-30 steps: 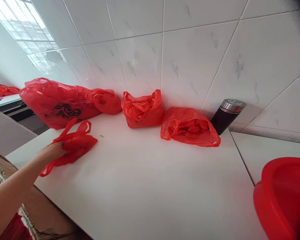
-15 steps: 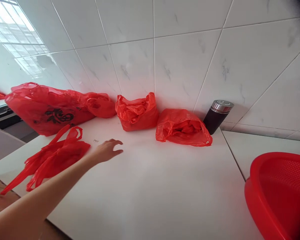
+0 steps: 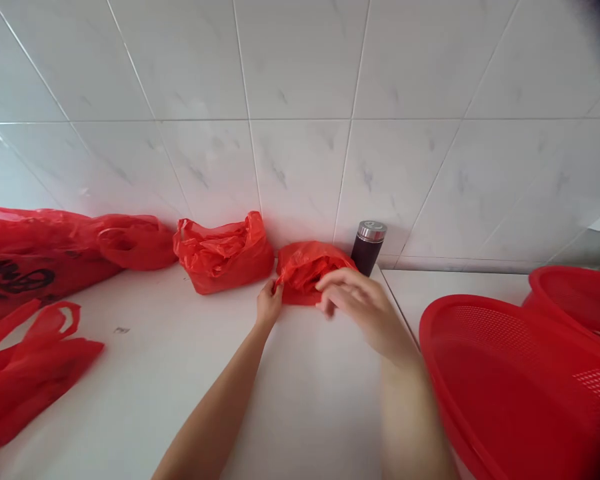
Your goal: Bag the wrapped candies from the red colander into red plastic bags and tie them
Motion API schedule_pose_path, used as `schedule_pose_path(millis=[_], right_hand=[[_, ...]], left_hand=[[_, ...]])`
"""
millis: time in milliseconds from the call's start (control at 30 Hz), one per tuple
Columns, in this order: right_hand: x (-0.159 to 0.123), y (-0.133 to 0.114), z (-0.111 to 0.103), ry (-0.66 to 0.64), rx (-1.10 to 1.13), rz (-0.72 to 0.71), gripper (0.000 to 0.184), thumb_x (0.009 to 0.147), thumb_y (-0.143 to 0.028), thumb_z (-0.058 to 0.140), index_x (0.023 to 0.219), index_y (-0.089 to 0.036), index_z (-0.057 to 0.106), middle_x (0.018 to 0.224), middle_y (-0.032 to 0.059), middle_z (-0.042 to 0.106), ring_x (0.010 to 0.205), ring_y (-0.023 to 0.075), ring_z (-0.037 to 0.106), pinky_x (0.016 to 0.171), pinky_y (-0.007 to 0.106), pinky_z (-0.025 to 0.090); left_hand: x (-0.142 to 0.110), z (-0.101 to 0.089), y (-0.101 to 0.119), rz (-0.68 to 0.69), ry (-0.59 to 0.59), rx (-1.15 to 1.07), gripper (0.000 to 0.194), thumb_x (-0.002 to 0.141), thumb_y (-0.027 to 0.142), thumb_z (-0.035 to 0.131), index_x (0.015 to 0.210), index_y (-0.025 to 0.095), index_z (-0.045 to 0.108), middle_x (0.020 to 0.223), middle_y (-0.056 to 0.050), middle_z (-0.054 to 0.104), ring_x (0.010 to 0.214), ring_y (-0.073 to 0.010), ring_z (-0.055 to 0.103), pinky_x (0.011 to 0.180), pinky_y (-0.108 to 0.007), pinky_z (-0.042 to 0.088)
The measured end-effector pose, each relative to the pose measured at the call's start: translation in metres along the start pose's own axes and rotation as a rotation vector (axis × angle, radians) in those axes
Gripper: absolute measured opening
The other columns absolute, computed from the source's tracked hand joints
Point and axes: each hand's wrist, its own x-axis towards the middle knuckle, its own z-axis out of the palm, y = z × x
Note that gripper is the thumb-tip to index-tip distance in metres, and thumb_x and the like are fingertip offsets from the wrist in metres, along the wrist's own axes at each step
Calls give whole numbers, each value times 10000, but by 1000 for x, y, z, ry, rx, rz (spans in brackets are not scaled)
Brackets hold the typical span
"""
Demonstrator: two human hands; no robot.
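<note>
A red plastic bag (image 3: 307,257) lies on the white table with its mouth facing me and crumpled red plastic inside. My left hand (image 3: 269,303) pinches the left edge of its mouth. My right hand (image 3: 363,310), blurred by motion, hovers in front of the bag's right side; its fingers are curved and apart, with nothing seen in them. Just behind that hand, a dark thermos flask (image 3: 368,248) with a silver lid stands by the wall. To the left, another red plastic bag (image 3: 225,257) stands upright, filled with crumpled red plastic.
Two red plastic baskets (image 3: 473,407) with mesh walls stand at the right. On the left are a large red bag (image 3: 45,267) with black lettering, a small tied red bag (image 3: 137,243) and a flat red bag (image 3: 40,367) with handles. A tiled wall (image 3: 300,73) bounds the back.
The view has swung right. My left hand has gone from above the table to the edge of the red bag's mouth, and my right hand has come into view beside it.
</note>
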Motion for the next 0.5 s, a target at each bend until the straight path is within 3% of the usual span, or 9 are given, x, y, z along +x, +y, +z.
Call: schedule_pose_path(millis=[67,100,200,267,300,367,433,500], right_hand=[[21,22,4,65,-451,56,120,861,-312,612,859,-202,658,815,33,640,805,213,630,802,391,503],[30,35,8,118,-575,81,117,837,-284,619,895,-190,658,926,77,643,928,257,614,882,441,467],[43,75,16,247,-711,139,489,745,-284,695,1201,-156,574,1364,211,430,1288,395,373,1030,569,306],[41,94,18,233,-759,195,717,690,-332,746,1337,-181,474,1478,212,284,1363,432,235,1050,596,251],[38,101,18,199,-775,223,763,671,-348,759,1357,-205,457,1485,195,287,1366,432,230,1050,589,250],[33,109,17,114,-785,269,697,687,-327,736,1332,-250,483,1411,149,418,1307,394,353,1021,540,308],[30,111,14,47,-761,294,522,725,-243,670,1234,-276,559,1213,98,586,1139,326,524,936,471,395],[29,108,12,-13,-723,304,391,716,-150,612,1085,-280,626,1013,58,651,983,274,593,838,412,442]], left_hand=[[-4,4,-5,-48,-65,-149,331,929,384,549,1142,138,604,1109,-80,645,952,-219,639,835,-428,530],[-8,3,-6,-64,-113,-217,333,929,396,547,1127,135,610,1077,-75,655,920,-207,648,811,-409,539],[-20,-7,-6,-122,-297,-377,372,927,457,515,1037,127,649,950,-72,698,826,-194,675,764,-389,551],[-23,-19,-5,-162,-406,-446,397,887,498,527,922,142,699,868,-91,725,793,-223,695,738,-384,558],[-22,-25,-5,-177,-440,-473,396,854,511,548,875,153,717,853,-104,735,800,-246,704,732,-382,561],[-16,-37,-4,-188,-447,-516,415,806,544,561,877,173,734,901,-125,748,859,-285,710,744,-380,562],[-9,-46,-4,-168,-363,-547,513,814,602,498,1037,187,701,1067,-123,730,985,-295,687,797,-383,556],[-4,-51,-5,-122,-235,-550,576,838,617,462,1236,222,594,1295,-95,635,1166,-285,602,896,-380,523]])
